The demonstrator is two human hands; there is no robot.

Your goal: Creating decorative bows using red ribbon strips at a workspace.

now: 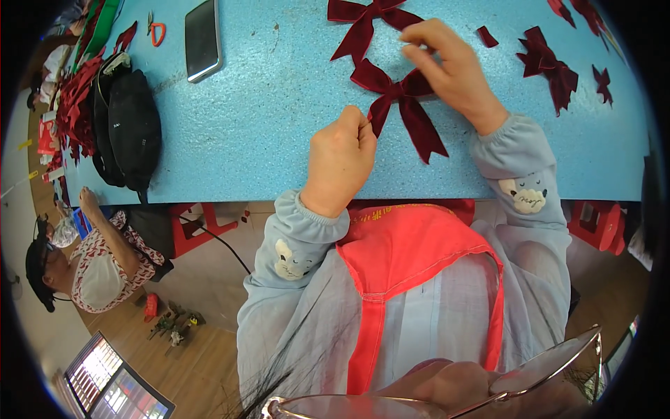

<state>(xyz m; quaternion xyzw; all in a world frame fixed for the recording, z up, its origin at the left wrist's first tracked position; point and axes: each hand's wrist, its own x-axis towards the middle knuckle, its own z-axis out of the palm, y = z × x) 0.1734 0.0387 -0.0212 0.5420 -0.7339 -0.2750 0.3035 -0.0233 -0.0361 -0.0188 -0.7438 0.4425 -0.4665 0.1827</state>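
Observation:
A dark red velvet bow point(395, 89) lies on the blue table in front of me, its two tails fanned towards me. My left hand point(340, 162) is closed, its fingertips pinching the end of the bow's left tail. Above the bow's right loop is my right hand point(452, 73), partly covering that loop. Its thumb and forefinger are apart, with nothing visible between them. Just beyond lies a second dark red velvet bow point(359, 31), cut off by the top of the picture and close to my right fingertips.
On the blue table point(265, 140) lie a phone point(203, 42), red-handled scissors point(158, 33) and a black bag point(129, 129). A velvet scrap point(487, 37) and more bow pieces point(550, 70) are at the right. Left, another person point(105, 269) sits by a red stool point(199, 227).

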